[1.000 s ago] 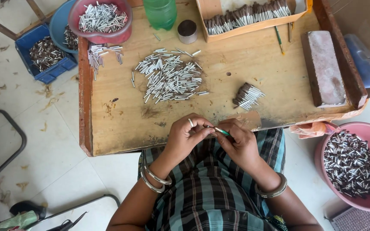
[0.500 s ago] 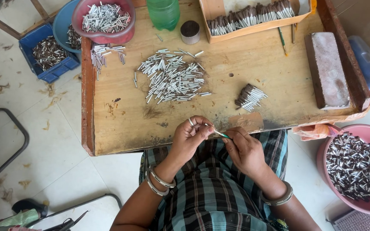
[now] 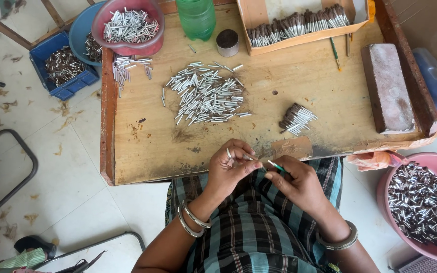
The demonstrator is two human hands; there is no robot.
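At the near edge of the wooden desk (image 3: pixel 142 151), over a checked-cloth lap: left hand (image 3: pixel 228 169) closed in a pinch grip on a small silver tube (image 3: pixel 248 157), fingertips bunched around it. Right hand (image 3: pixel 294 179) just beside, closed on a thin green stick (image 3: pixel 274 165), stick tip pointing toward the tube and close to it; contact between the two not discernible. Metal bangles on both wrists. At desk centre, well apart from the hands: loose heap of silver tubes (image 3: pixel 206 98), lying flat, scattered in all directions. Toward the right of centre, near the near edge: small bundle of dark-tipped tubes (image 3: pixel 297 119). Near the left far corner: short row of tubes (image 3: pixel 127 68) beside the raised rim. Along the right edge: rectangular grey block (image 3: pixel 388 86), lying flat. At the far edge: shallow wooden tray (image 3: pixel 259 10) holding a packed row of dark-ended tubes, a small round dark-topped tin (image 3: pixel 227 42), a green plastic bottle (image 3: pixel 195 17), and a red bowl (image 3: pixel 127 25) of silver tubes overhanging the far left corner. On the floor: blue crate (image 3: pixel 61 65) of tubes beyond the left edge, pink basin (image 3: pixel 421 205) of dark and silver tubes off the near right corner.
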